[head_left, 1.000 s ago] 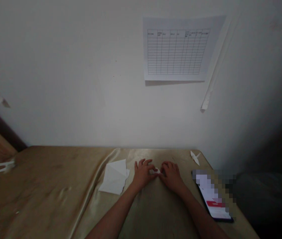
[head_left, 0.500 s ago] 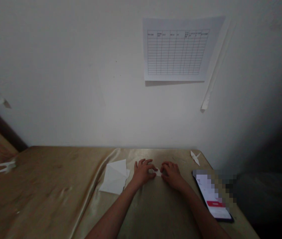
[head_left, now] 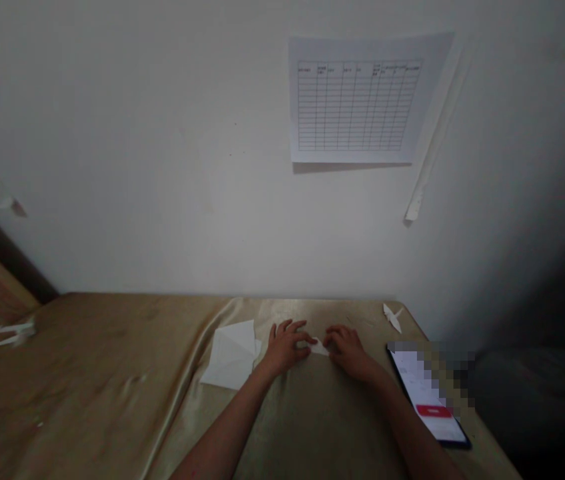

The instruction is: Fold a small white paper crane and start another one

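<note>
- The small white paper point(head_left: 319, 347) is lying on the gold cloth point(head_left: 282, 420), between both hands.
- At its 9 o'clock, the left hand point(head_left: 288, 347) is curling thumb and forefinger towards it, other fingers fanning apart; at 3 o'clock, the right hand point(head_left: 347, 348) is bending bunched fingers. Whether either is pinching, I cannot tell.
- Some folding is apparently showing; what is left is staying unclear.
- Beyond the left hand, a creased sheet point(head_left: 230, 353) is lying unfolded; at 2 o'clock, a folded paper piece point(head_left: 392, 318) is resting apart.

The cloth-covered table point(head_left: 112, 353) holds white paper pieces point(head_left: 319, 347) — and a phone point(head_left: 425, 397).
</note>
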### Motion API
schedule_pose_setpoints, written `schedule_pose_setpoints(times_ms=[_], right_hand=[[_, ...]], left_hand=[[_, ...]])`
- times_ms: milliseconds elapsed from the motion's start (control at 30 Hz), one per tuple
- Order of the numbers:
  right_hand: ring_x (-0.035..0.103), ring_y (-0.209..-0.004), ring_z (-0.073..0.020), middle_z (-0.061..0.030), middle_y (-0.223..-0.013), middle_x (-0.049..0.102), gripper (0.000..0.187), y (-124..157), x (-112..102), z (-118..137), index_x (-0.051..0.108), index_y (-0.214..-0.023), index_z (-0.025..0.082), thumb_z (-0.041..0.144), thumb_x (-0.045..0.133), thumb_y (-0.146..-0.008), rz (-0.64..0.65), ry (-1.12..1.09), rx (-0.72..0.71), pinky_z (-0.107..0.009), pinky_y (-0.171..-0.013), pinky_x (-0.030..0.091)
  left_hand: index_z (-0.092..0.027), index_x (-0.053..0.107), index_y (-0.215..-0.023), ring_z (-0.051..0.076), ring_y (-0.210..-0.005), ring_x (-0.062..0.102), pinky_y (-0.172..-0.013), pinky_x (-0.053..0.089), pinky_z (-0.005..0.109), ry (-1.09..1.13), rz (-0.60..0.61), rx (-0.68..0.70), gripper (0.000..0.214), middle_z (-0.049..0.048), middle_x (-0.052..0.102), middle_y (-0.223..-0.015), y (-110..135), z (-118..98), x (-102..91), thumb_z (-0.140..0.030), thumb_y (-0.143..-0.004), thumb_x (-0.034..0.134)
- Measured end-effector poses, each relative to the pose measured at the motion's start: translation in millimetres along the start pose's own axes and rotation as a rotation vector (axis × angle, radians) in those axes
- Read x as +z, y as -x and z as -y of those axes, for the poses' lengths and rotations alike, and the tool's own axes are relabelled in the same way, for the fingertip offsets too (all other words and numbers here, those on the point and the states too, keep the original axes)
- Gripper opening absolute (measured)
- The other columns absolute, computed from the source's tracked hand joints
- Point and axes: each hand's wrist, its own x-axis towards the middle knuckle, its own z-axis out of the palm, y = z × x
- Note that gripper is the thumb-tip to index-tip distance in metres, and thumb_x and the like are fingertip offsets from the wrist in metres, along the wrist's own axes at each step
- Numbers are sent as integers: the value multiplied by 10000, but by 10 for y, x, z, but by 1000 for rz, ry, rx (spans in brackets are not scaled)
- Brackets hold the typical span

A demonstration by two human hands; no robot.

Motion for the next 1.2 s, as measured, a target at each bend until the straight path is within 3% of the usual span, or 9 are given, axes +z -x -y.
schedule_pose_setpoints(times_ms=[367, 533, 667, 967, 1200], right_hand=[[385, -1332, -201, -52, -1350, 533, 438, 24, 16, 4, 659, -1065, 236, 65, 499, -695, -52, -27, 6, -384, -1130, 249], [471, -1243, -215, -69, -1227, 617, 187, 21, -14, 67, 721, -901, 216, 204, 548, -829, -147, -105, -4, -379, -1116, 292], [458, -1251, -233, -63, -1203, 636, 137, 22, -18, 129, 734, -798, 229, 266, 606, -832, -168, -133, -27, -379, -1113, 303], [493, -1156, -254, -97, -1135, 618, 199, -32, 112, 112, 710, -1004, 215, 288, 659, -826, -293, -90, -7, -393, -1038, 367], [482, -1155, -260, -89, -1126, 614, 195, -43, 172, 120, 736, -1008, 259, 253, 664, -827, -316, -67, 0, -404, -1033, 360]], left_hand=[[-496, 625, -1196, 305, -1440, 279, -1170, 78, 627, 2, -33, 8, 417, -97, 453, -1507, 29, -17, 4, -365, -802, 674], [-439, 591, -1258, 289, -1417, 319, -1177, 110, 599, -1, -74, 1, 471, -59, 497, -1479, 9, 9, 52, -338, -805, 671], [-396, 613, -1233, 258, -1386, 366, -1184, 130, 559, 12, -154, -1, 396, -46, 533, -1443, 5, 3, 88, -301, -849, 621], [-395, 709, -1074, 280, -1368, 382, -1168, 142, 575, 25, -180, -8, 251, -40, 558, -1404, 21, -53, 71, -334, -837, 655], [-399, 730, -1037, 288, -1367, 383, -1170, 131, 582, 26, -175, -32, 238, -38, 556, -1409, 1, -74, 74, -379, -801, 706]])
